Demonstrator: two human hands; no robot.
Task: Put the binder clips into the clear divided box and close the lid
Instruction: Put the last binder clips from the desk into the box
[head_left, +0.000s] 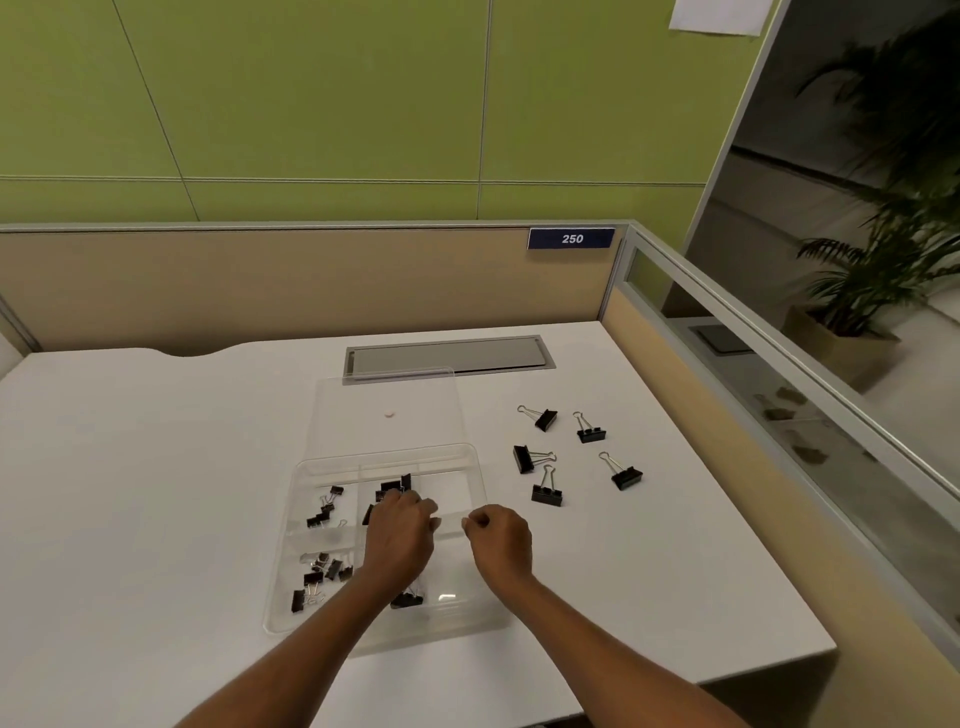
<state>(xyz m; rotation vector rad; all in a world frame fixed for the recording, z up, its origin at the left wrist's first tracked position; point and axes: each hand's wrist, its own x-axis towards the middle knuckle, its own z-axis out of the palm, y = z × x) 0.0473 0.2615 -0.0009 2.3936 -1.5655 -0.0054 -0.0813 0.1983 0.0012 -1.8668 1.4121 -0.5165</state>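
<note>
The clear divided box (387, 451) sits near the middle of the white desk (156, 467), straight in front of us. Its lid (421, 400) is swung open and stands up behind the far edge. Small black clips (323, 512) lie in the far-left compartment, with more of them in the near-left one. Larger clips (393, 487) are piled in the far middle compartment, and one more shows under our left wrist in the near middle one. Our left hand (400, 540) reaches over the middle of the box, its fingers (427, 506) curled down just beside the larger clips; we cannot tell whether they are grasping one. Our right hand (501, 538) hovers over the box's right edge, fingers clenched into a fist with nothing visible in them. Five binder clips (546, 493) lie scattered on the desk to the right of the box, apart from one another and from it. Behind the lid, a grey cable flap (447, 356) is set into the desk, and a blue plate (571, 238) reading 250 hangs on the partition.
</note>
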